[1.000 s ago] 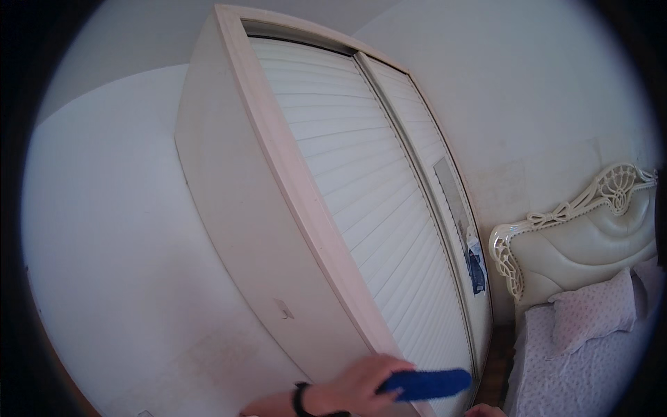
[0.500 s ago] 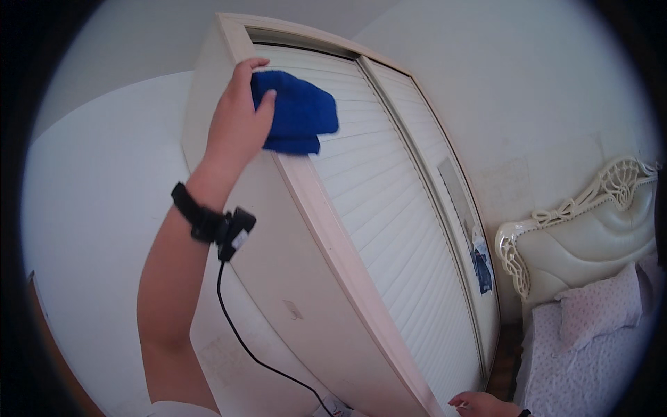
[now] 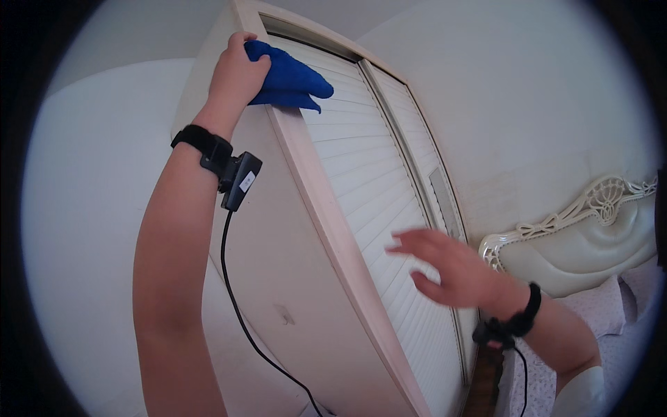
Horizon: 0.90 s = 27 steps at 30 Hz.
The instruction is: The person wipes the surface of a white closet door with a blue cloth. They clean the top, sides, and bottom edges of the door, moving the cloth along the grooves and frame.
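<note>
High up at the wardrobe's front corner, my left hand [image 3: 238, 75] grips a folded blue cloth [image 3: 288, 75], thumb on its near side. The cloth lies over the upper part of the wardrobe's pale edge [image 3: 299, 132], its loose end sticking out to the right in front of the slatted door [image 3: 368, 174]. My right hand [image 3: 448, 267] is raised before the lower part of that door, holding nothing, its fingers apart and slightly blurred. Whether it touches the door I cannot tell. Black straps with small cabled devices [image 3: 242, 182] circle both wrists.
The tall wardrobe's plain side panel [image 3: 267, 243] faces me, with a second sliding door [image 3: 399, 104] farther along. A bed with an ornate cream headboard [image 3: 556, 250] and a patterned pillow [image 3: 597, 306] stands at the right. A black cable [image 3: 250, 347] hangs from my left wrist.
My left hand has moved up a little with the cloth, whose loose end now narrows to a point. My right hand has risen from the lower edge to in front of the door.
</note>
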Each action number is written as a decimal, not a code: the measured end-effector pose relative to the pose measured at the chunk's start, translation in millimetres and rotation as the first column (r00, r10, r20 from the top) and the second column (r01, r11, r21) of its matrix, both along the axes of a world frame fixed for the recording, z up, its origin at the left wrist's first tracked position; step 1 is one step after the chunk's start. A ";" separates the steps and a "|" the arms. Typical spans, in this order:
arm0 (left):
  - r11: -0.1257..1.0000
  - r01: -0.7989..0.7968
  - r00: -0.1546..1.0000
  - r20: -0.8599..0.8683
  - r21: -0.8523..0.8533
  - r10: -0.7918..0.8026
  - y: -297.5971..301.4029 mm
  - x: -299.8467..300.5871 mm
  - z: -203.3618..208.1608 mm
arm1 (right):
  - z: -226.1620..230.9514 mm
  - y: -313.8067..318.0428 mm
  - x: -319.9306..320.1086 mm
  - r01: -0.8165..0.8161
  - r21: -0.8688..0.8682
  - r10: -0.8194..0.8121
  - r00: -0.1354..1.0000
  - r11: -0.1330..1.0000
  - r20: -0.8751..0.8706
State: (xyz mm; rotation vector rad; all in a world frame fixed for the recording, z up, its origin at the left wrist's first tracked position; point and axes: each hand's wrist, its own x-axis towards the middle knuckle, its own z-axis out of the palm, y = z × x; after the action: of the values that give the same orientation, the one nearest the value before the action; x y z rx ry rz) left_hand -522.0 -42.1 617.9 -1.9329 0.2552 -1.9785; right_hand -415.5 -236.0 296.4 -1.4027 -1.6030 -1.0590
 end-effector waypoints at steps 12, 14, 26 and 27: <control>0.945 0.279 0.960 0.089 -0.173 -0.267 -10.7 27.3 -16.3 | 187.1 59.0 8.8 -0.031 0.332 -0.011 0.992 0.943 0.126; 0.942 0.288 0.957 0.089 -0.174 -0.276 -2.1 24.5 -14.6 | 208.6 72.6 1.1 -0.066 0.339 0.038 0.995 0.938 0.090; 0.728 0.676 0.736 0.155 -0.114 -0.659 -46.5 46.9 -44.8 | 215.4 61.1 -9.5 -0.319 0.352 0.371 0.924 0.880 -0.089; 0.721 0.687 0.726 0.117 -0.094 -0.677 -50.8 45.5 -43.1 | 214.0 52.8 -12.9 -0.277 0.354 0.346 0.926 0.893 -0.149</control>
State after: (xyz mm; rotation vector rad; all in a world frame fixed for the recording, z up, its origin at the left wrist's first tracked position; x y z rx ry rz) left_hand -476.5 -92.9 574.8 -2.0159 0.9724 -2.5666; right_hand -428.3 -183.2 510.4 -0.9579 -1.3679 -0.9020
